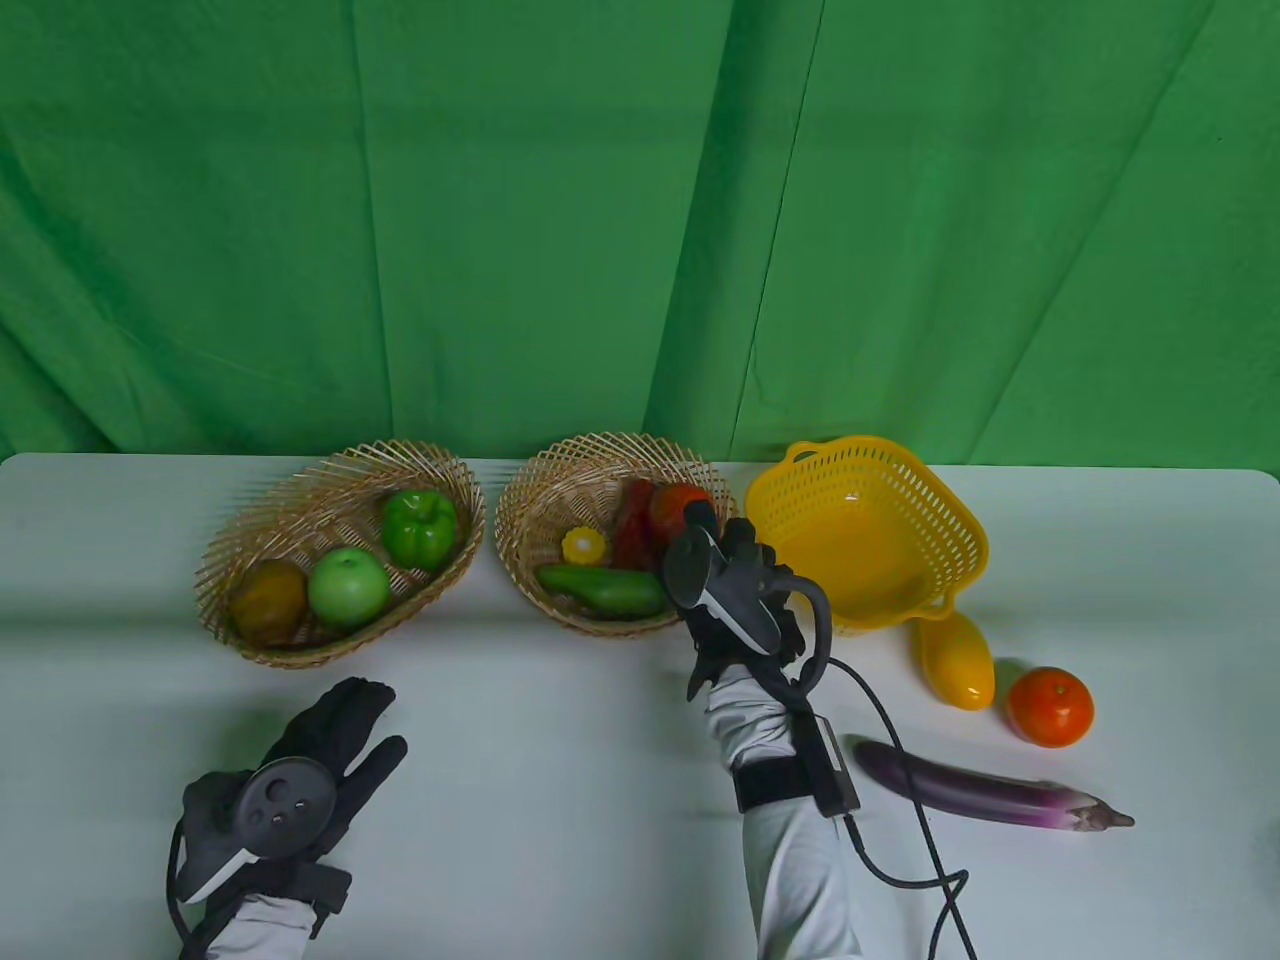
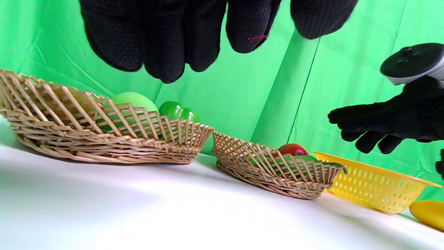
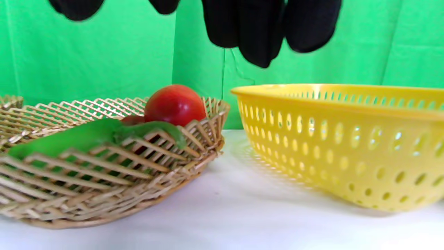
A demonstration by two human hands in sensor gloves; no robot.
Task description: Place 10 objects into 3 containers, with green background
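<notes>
Three containers line the back of the table: a left wicker basket with a green pepper, a green apple and a brownish fruit; a middle wicker basket with a cucumber, a small yellow piece, a red pepper and a tomato; an empty yellow colander. My right hand hovers at the middle basket's right rim, fingers relaxed, holding nothing. My left hand rests on the table in front of the left basket, fingers extended, holding nothing.
On the table right of my right arm lie a yellow mango-like fruit, an orange and a purple eggplant. A black cable trails from my right wrist across the eggplant's left end. A green cloth hangs behind.
</notes>
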